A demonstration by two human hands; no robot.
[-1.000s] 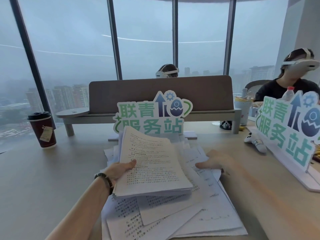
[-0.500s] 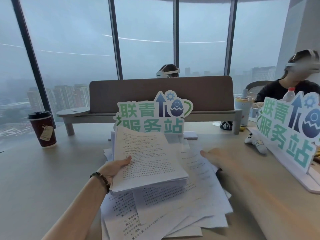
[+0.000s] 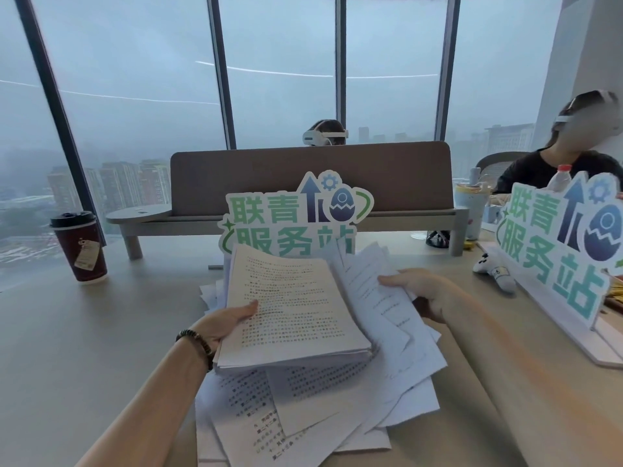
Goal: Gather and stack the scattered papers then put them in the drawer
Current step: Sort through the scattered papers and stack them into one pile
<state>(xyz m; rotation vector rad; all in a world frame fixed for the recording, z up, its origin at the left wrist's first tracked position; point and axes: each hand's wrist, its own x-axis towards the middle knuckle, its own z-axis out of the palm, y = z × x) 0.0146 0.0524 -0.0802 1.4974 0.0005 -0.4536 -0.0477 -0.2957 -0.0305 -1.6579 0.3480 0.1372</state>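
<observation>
Papers (image 3: 303, 409) lie scattered in a loose, overlapping heap on the desk (image 3: 84, 348), straight in front of the person. Above that heap the left hand (image 3: 226, 323) holds a thick, squared stack (image 3: 290, 308) by its left edge, thumb pressed on the printed top sheet and the other fingers hidden beneath. The stack is tilted, its far edge raised toward the sign (image 3: 293, 215) with green characters that stands just behind the heap. A dark bead bracelet (image 3: 197, 343) circles the left wrist.

The right hand (image 3: 421, 291) grips a second bunch of sheets (image 3: 374, 291) by their right side, thumb on top and fingers curled under; these sheets fan upward and overlap the right edge of the stack. Their lower ends merge with the heap, so I cannot tell whether they are fully lifted off it.

Well to the left on the desk stands a dark red cup (image 3: 81, 247) with a black lid. A second sign (image 3: 566, 247) of the same design stands at the right, with a small plush toy (image 3: 495, 269) lying just beside it. Behind the near sign runs a brown divider (image 3: 310, 178).
</observation>
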